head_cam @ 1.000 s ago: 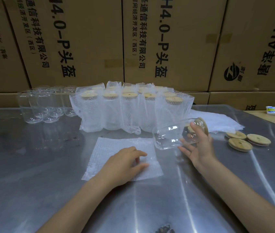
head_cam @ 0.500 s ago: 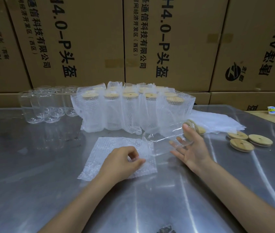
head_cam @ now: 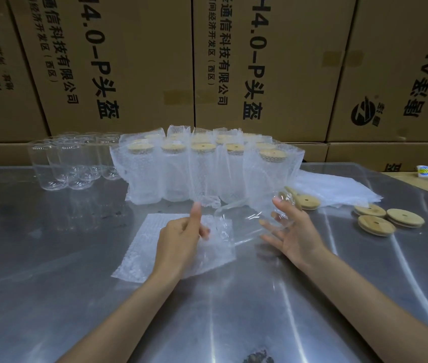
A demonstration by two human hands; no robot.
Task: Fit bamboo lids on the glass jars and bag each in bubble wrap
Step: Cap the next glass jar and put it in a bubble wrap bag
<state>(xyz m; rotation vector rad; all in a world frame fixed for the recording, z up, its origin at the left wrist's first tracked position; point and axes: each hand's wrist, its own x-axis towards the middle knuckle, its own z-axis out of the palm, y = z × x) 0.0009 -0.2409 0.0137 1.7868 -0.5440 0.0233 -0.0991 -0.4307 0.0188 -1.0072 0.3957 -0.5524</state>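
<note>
- Where it lies tilted on its side over the middle of the table (head_cam: 50,258), the clear glass jar (head_cam: 249,218) has a bamboo lid (head_cam: 291,196) on its far end and its base pointing at the mouth of a flat bubble-wrap bag (head_cam: 155,247).
- The left hand (head_cam: 181,242) pinches the bag's near-right edge, thumb raised, lifting the opening off the table.
- The right hand (head_cam: 292,231) cradles the jar with spread, nearly straight fingers along its side.
- Behind stand wrapped jars (head_cam: 202,169) with lids on, in rows.
- Bare jars (head_cam: 69,163) stand at their left.
- Loose lids (head_cam: 388,218) lie at the right, near spare bags (head_cam: 335,187).
</note>
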